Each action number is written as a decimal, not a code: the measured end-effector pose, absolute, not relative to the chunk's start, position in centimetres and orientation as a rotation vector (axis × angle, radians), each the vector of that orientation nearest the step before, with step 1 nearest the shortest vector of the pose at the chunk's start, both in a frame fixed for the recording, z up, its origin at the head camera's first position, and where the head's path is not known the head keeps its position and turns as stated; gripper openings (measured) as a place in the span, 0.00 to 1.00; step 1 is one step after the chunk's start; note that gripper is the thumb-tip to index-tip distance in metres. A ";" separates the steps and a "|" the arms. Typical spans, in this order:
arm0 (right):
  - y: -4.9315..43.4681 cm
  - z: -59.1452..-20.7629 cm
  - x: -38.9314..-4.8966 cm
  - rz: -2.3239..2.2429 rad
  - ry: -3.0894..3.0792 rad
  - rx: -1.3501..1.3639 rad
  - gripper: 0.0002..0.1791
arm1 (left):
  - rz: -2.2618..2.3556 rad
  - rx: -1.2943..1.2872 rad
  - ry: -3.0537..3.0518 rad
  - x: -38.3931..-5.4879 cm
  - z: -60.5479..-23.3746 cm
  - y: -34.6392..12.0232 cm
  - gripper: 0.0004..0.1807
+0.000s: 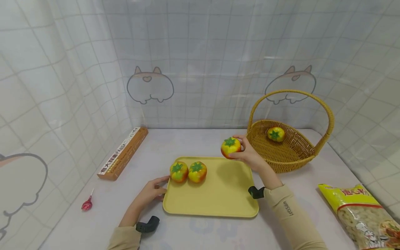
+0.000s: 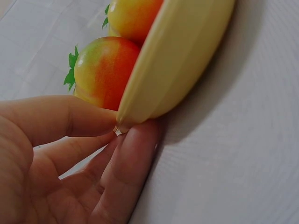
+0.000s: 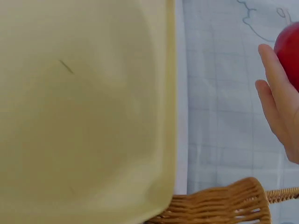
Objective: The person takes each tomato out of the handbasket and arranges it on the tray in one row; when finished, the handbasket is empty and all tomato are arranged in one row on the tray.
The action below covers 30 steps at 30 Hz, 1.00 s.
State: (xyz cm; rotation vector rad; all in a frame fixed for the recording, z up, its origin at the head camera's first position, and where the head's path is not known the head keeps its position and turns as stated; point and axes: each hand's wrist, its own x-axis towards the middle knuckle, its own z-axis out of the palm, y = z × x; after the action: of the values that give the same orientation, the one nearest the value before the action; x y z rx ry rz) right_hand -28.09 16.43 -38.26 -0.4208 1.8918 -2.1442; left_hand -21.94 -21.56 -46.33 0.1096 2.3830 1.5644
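Note:
My right hand (image 1: 248,155) grips a yellow-red tomato (image 1: 230,147) with a green star-shaped top, held over the far right corner of the yellow tray (image 1: 212,201). In the right wrist view, that tomato's red underside (image 3: 289,53) shows at the right edge, beside the fingers (image 3: 275,84). Two more tomatoes, one at the left (image 1: 179,172) and one beside it (image 1: 197,172), sit together in the tray's far left corner. My left hand (image 1: 149,192) pinches the tray's left rim; in the left wrist view the thumb (image 2: 70,119) lies along the rim, other fingers lower.
A wicker basket (image 1: 265,152) with a tall handle stands at the back right, with one tomato (image 1: 276,134) inside. A bag of macaroni (image 1: 362,218) lies at the front right. A long pasta box (image 1: 123,154) and a lollipop (image 1: 87,205) lie on the left. Curtains surround the table.

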 end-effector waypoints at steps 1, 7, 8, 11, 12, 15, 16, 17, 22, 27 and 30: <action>16.3 -38.4 -28.0 -2.123 1.887 -0.427 0.40 | 1.565 0.107 2.382 -22.0 -46.3 -21.6 0.32; 15.7 -39.4 -28.0 -1.937 1.922 -0.481 0.40 | 1.567 0.110 2.378 -22.0 -46.3 -21.6 0.32; 15.7 -39.5 -28.1 -1.897 1.936 -0.490 0.40 | 1.569 0.111 2.377 -22.0 -46.3 -21.6 0.32; 15.4 -39.9 -28.1 -1.788 1.976 -0.520 0.39 | 1.574 0.117 2.368 -22.0 -46.3 -21.6 0.32; 15.3 -40.0 -28.1 -1.760 1.977 -0.534 0.39 | 1.576 0.120 2.366 -22.0 -46.3 -21.6 0.32; 15.0 -40.4 -28.2 -1.690 1.984 -0.552 0.38 | 1.579 0.136 2.364 -22.0 -46.3 -21.6 0.32; 14.9 -40.5 -28.2 -1.674 1.986 -0.555 0.38 | 1.581 0.139 2.362 -22.0 -46.3 -21.6 0.32; 14.8 -40.6 -28.2 -1.662 1.984 -0.557 0.38 | 1.581 0.140 2.364 -22.0 -46.3 -21.6 0.32; 14.5 -41.0 -28.2 -1.620 1.992 -0.552 0.40 | 1.583 0.132 2.369 -22.0 -46.2 -21.6 0.32; 14.3 -41.4 -28.1 -1.560 1.999 -0.560 0.43 | 1.600 0.118 2.351 -21.9 -46.3 -21.5 0.33; 14.1 -41.6 -28.2 -1.524 2.010 -0.567 0.43 | 1.612 0.123 2.341 -21.8 -46.2 -21.5 0.33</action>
State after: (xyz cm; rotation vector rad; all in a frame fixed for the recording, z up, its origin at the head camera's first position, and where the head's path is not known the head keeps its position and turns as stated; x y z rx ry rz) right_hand -28.16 14.10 -41.58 -0.5673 2.0095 -1.5243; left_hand -21.77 -21.52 -46.17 0.1230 2.3410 1.6116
